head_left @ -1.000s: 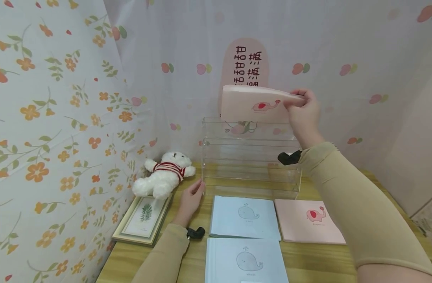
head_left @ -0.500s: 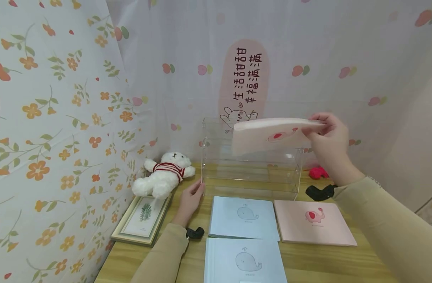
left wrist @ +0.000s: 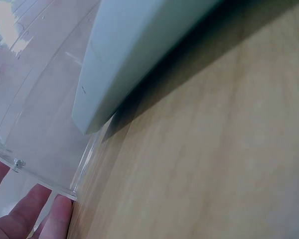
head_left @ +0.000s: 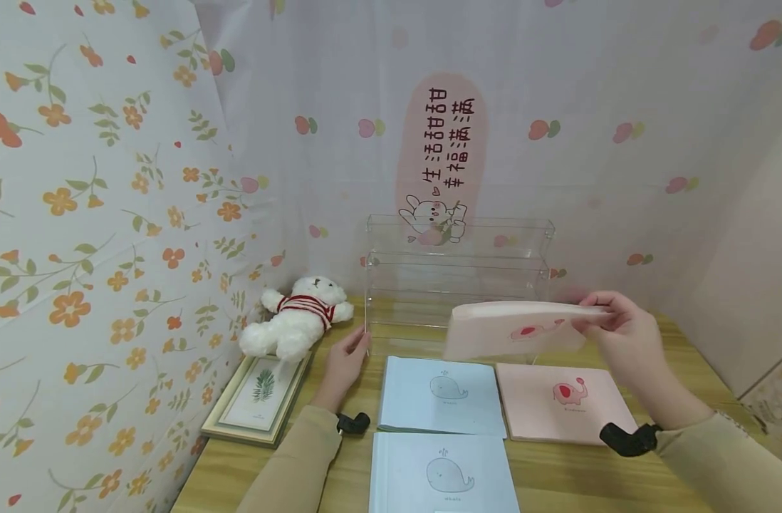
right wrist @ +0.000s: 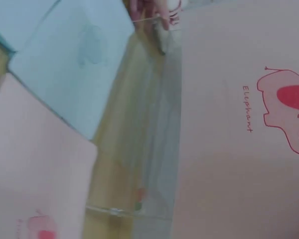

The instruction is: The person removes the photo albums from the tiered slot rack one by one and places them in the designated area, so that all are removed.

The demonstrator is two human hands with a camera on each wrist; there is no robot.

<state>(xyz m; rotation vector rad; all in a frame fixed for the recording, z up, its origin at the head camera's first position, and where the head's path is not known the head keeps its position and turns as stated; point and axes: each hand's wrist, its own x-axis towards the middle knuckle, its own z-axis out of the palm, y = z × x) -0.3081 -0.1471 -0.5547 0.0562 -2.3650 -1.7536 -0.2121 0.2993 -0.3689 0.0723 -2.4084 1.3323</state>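
Near the right front of a clear acrylic rack (head_left: 458, 278), my right hand (head_left: 631, 342) pinches the right edge of a pink notebook (head_left: 487, 331) with an elephant drawing. The notebook is raised and tilted, its top edge facing up; its cover fills the right of the right wrist view. My left hand (head_left: 345, 363) holds the rack's lower left side, fingers at the clear panel's edge (left wrist: 45, 184) in the left wrist view. Below the raised notebook, another pink elephant notebook (head_left: 564, 406) lies flat, beside light blue whale notebooks (head_left: 442, 392).
A white teddy bear (head_left: 295, 320) in a striped top lies left of the rack. In front of it is a picture frame (head_left: 256, 392) with a leaf print. Patterned curtains (head_left: 109, 214) border the wooden table (head_left: 558, 477) at the left and back.
My right hand has brought the pink notebook down from above the rack's top, rightward and nearer, to just over the flat notebooks. My left hand has stayed at the rack's side.
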